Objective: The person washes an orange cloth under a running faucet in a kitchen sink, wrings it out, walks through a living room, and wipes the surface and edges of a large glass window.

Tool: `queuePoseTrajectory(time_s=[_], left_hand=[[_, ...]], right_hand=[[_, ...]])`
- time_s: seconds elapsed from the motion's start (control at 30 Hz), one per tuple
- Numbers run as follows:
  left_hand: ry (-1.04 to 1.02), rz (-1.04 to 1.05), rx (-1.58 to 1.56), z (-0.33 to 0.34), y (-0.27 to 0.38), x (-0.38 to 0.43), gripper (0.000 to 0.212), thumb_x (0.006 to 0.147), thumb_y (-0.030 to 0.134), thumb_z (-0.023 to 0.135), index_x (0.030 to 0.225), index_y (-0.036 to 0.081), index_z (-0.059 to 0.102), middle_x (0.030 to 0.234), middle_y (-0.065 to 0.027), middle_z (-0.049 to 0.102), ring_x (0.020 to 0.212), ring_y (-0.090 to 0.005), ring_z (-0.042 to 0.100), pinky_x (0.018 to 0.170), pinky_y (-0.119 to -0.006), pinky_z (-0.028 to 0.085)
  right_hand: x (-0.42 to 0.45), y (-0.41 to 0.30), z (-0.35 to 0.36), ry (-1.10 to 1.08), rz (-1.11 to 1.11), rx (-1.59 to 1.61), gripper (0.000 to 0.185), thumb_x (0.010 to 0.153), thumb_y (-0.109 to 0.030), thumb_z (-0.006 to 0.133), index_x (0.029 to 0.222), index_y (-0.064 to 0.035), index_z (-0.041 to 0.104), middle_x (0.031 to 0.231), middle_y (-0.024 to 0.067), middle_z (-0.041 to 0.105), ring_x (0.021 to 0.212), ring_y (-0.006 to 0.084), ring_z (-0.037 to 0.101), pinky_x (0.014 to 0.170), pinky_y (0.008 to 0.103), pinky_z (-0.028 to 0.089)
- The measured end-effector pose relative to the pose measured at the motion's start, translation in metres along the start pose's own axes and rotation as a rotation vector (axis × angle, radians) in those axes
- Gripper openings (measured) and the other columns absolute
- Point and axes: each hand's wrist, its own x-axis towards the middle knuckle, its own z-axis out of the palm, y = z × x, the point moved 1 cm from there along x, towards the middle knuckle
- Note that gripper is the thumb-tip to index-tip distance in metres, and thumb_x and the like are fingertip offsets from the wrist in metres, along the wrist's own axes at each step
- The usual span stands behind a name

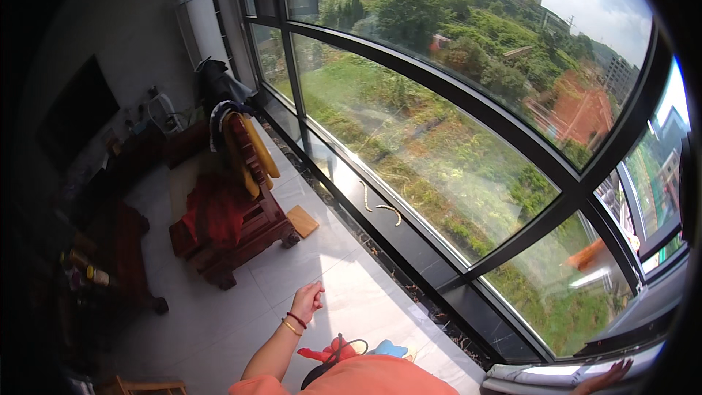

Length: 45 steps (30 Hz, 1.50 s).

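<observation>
My left hand (308,302) hangs in front of me over the tiled floor, fingers curled in, and nothing shows in it. A dark red bracelet (296,319) and a yellow bangle (292,327) circle that wrist. At the lower right edge my right hand (609,377) lies with fingers outstretched against a pale, long surface (526,371) below the window; what this is, I cannot tell. Below my left hand, partly hidden by my orange shirt (373,376), are a red item (326,351), a dark cord loop (341,348) and a light blue item (388,348).
A carved wooden armchair (274,218) with red cloth (214,211) stands ahead left, a wooden board (302,221) by its foot. Large black-framed windows (439,71) run along the right. Two pale curved strips (390,212) lie on the dark sill (417,247). A wooden stool (148,387) is lower left.
</observation>
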Motion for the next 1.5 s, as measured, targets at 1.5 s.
queuePoseTrajectory(time_s=[1.5], left_hand=[[0.010,0.098,0.180,0.037,-0.042,-0.022,0.022,0.088,0.023,0.053,0.098,0.005,0.062,0.081,-0.0029,0.061,0.068,-0.0090,0.059,0.065,-0.021,0.050]], right_hand=[[0.022,-0.099,0.206,-0.010,-0.351,-0.005,0.045,0.087,-0.014,0.057,0.125,0.0048,0.042,0.128,0.0239,0.041,0.115,0.0363,0.043,0.099,0.0423,0.032]])
